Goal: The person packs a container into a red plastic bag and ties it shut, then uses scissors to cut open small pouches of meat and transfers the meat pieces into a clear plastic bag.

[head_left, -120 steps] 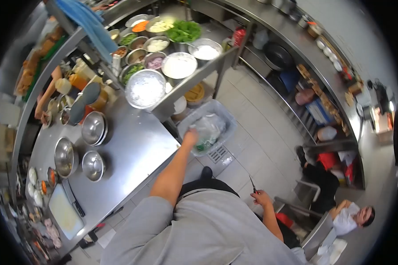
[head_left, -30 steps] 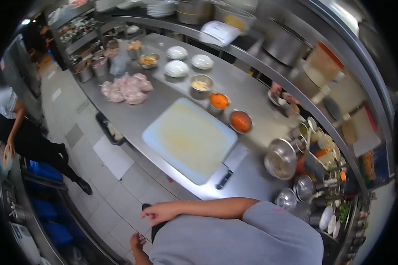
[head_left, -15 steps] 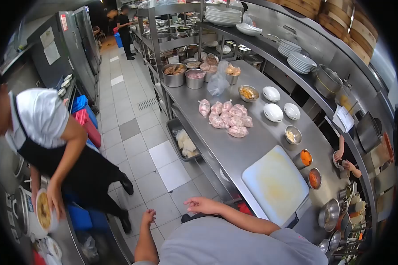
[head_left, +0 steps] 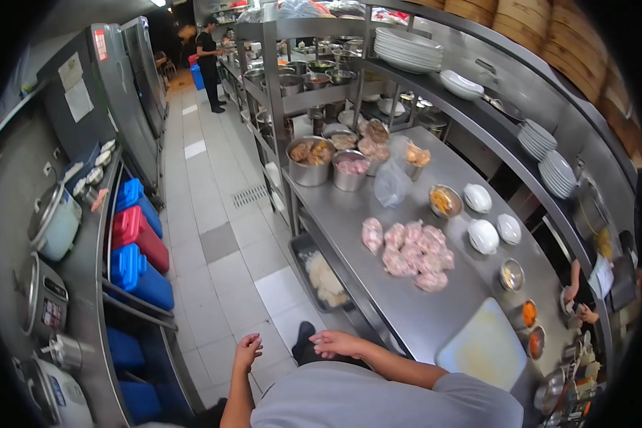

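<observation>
My left hand [head_left: 247, 350] hangs in front of my body above the tiled floor, its fingers loosely bent and apart, holding nothing. To its right, my right hand [head_left: 337, 344] is also bare, fingers loosely stretched out, near the front edge of the steel table [head_left: 335, 207]. Nearest to it on the table is the white cutting board [head_left: 483, 347]. Behind the board lie several plastic bags of pinkish raw meat [head_left: 415, 253]. A dark tub [head_left: 319, 273] with pale contents sits low under the table's edge. Neither hand touches anything.
Steel pots of meat [head_left: 311, 161], white bowls [head_left: 483, 236] and a bowl of carrot-orange food [head_left: 529, 314] stand on the table. Rice cookers [head_left: 46, 292] line the left counter above blue bins [head_left: 140, 274]. A person [head_left: 208, 65] stands down the aisle; another's hands [head_left: 587, 314] work at right.
My view has moved forward along the aisle; the table and meat bags appear nearer. The co-worker with the round dish at left has gone out of view. My hands stay free.
</observation>
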A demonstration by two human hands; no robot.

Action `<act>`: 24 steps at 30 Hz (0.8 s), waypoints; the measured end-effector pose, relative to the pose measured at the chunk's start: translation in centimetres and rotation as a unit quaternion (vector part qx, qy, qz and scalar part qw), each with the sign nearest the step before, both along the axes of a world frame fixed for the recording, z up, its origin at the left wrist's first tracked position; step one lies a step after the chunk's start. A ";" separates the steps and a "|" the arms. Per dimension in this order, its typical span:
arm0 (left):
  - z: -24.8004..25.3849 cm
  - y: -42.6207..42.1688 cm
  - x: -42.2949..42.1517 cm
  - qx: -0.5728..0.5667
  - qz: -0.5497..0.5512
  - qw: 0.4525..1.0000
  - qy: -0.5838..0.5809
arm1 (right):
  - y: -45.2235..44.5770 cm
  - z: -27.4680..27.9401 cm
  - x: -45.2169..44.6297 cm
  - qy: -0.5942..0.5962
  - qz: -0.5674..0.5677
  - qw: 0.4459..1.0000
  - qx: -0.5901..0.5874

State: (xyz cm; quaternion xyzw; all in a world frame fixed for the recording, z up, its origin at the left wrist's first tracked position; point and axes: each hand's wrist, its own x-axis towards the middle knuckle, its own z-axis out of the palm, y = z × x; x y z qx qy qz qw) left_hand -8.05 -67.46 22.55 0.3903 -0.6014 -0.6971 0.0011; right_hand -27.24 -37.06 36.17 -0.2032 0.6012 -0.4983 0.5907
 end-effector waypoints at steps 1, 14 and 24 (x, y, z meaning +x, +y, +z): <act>0.9 -2.2 -2.5 -0.021 0.005 1.000 0.015 | -2.0 -0.6 -2.6 0.002 0.001 1.000 0.015; 32.4 -12.8 -47.1 -0.239 -0.140 0.873 0.401 | -10.8 8.5 -29.0 0.081 -0.215 0.972 -0.054; 46.3 -11.5 -91.3 -0.215 -0.094 0.798 0.556 | -5.2 8.1 -28.0 0.107 -0.585 0.804 0.006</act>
